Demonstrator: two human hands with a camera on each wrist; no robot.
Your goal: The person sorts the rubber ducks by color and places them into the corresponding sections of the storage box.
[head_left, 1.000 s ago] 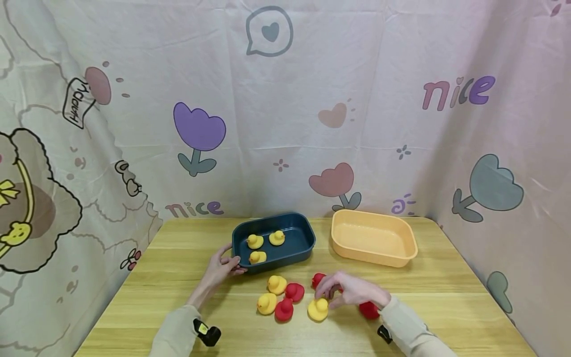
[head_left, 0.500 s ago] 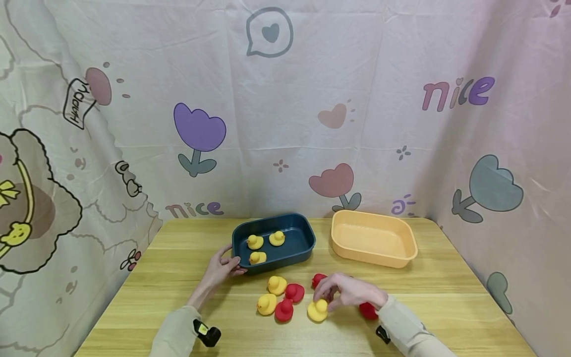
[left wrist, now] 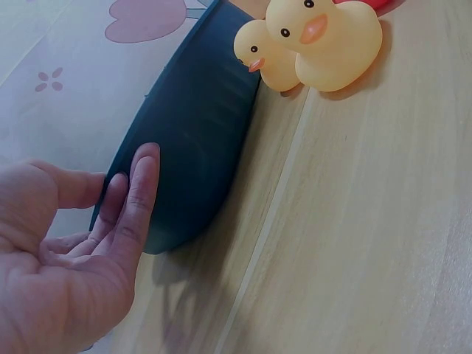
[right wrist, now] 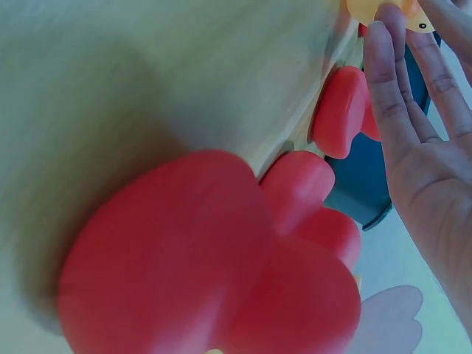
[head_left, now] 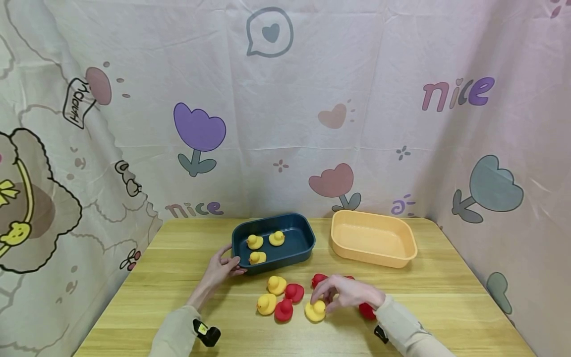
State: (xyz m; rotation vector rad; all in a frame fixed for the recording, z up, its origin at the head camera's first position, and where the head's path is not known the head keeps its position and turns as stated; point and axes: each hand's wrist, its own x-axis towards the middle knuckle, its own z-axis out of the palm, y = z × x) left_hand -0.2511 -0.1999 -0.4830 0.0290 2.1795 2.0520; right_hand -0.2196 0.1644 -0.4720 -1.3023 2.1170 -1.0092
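Yellow duck (head_left: 315, 310) sits low in the middle of the frame. The right hand (head_left: 345, 292) has slid a bit left and its fingertips now pinch the duck, so a lift looks close. The left hand (head_left: 221, 267) still rests flat-fingered on the blue tub (head_left: 308, 238).
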